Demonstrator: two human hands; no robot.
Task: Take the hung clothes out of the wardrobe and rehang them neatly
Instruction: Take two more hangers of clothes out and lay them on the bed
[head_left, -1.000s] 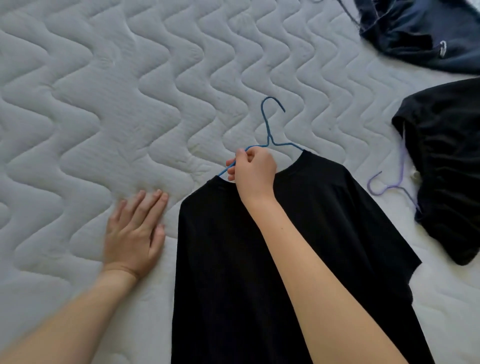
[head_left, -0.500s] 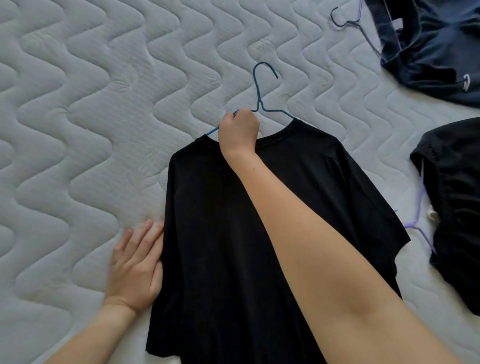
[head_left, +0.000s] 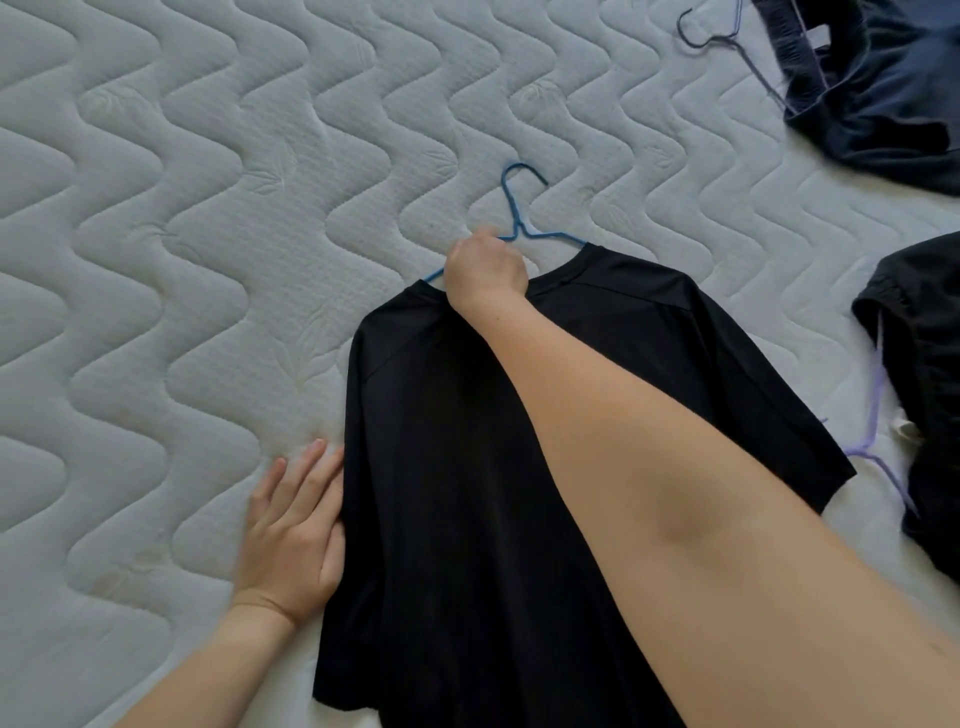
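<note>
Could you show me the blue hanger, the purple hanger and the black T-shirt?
blue hanger (head_left: 511, 208): head view, on its neck below the hook.
purple hanger (head_left: 865, 448): head view, where its wires meet.
black T-shirt (head_left: 441, 467): head view, on the chest fabric.

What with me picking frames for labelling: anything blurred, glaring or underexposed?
Head view: soft, even light on the mattress, no glare; the left hand and the navy garment look slightly motion-smeared, the right hand, gripping the blue hanger, less so; the black T-shirt is so dark its folds barely show.
</note>
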